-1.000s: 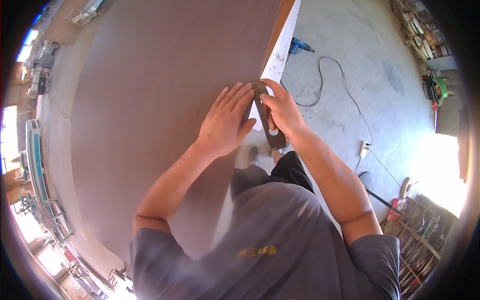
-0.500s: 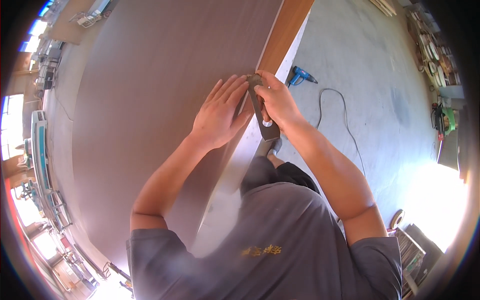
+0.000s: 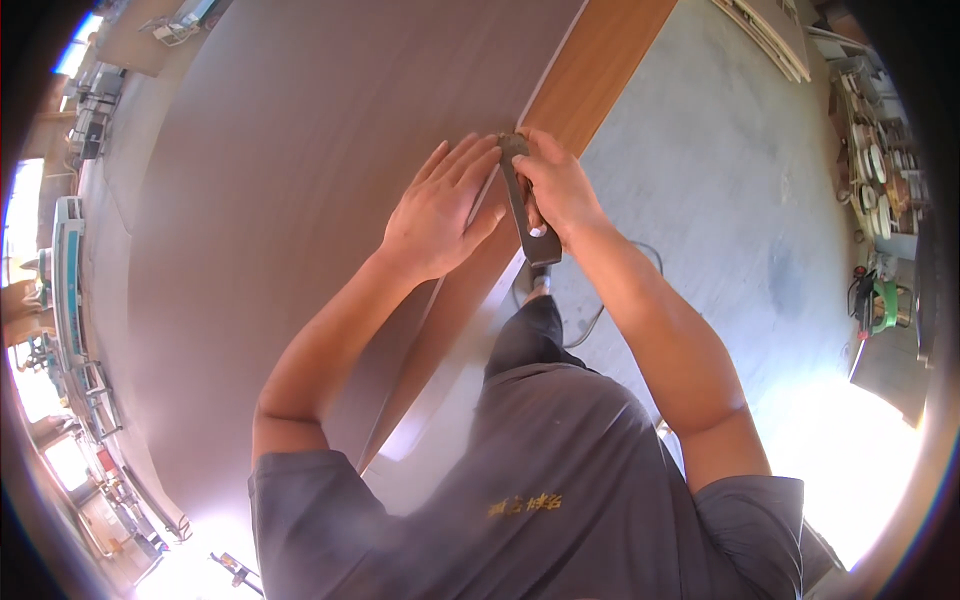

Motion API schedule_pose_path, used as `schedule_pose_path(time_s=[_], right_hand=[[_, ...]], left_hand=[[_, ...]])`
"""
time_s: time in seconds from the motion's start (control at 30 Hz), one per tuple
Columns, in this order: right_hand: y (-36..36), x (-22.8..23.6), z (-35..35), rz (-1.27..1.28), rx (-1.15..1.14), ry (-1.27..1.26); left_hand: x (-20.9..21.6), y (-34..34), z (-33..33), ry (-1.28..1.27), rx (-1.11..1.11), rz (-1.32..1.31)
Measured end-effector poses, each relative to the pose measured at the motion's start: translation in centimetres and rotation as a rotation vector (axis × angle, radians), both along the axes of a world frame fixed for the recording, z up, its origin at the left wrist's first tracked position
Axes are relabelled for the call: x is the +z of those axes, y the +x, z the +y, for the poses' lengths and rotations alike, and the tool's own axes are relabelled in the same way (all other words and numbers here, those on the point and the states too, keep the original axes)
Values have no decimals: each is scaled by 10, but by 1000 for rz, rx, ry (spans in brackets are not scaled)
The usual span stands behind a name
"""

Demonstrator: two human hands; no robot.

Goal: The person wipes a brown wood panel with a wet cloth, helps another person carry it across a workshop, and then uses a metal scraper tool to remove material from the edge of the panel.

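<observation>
My right hand (image 3: 562, 195) is closed round a dark, flat slotted metal blade, which looks like a plane iron (image 3: 543, 250). Its far end meets the edge of a large brown panel (image 3: 290, 200), and its wide end points back toward my body. My left hand (image 3: 432, 215) lies flat on the panel top with the fingers stretched out. Its fingertips are beside the blade's far end; whether they touch it I cannot tell. An orange-brown wood-grain edge face (image 3: 605, 65) runs along the panel's right side, under the blade.
A dark cable (image 3: 658, 252) loops on the grey concrete floor (image 3: 730, 200) to the right. Shelves of stacked items (image 3: 875, 170) and a green tool (image 3: 885, 305) are at the far right. Machines (image 3: 68, 270) line the left side; boards (image 3: 770, 35) lie at the upper right.
Both hands and the blade have shifted slightly farther from my body along the panel edge. More of the wood-grain edge shows, and the blue heat gun on the floor is out of sight.
</observation>
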State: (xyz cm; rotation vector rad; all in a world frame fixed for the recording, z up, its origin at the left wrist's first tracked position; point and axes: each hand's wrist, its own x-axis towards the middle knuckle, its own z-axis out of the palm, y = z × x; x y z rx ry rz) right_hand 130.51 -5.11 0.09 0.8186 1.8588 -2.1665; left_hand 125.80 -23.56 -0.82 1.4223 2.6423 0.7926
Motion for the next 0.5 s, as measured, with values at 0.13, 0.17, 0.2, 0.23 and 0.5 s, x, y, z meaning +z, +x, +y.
schedule_pose_path(time_s=[0.13,0.17,0.2,0.23,0.5], right_hand=[[-50,-2,59,3,10,31],[-63,-2,74,1,15,40],[-75,-3,88,-4,0,27],[-87,-3,102,-8,-15,14],[-171,2,198,0,15,-35]], left_hand=[[2,-52,59,21,0,-23],[3,-65,74,25,-5,-33],[2,-76,87,27,1,-36],[2,-87,101,52,7,-23],[0,-167,195,75,22,-30]])
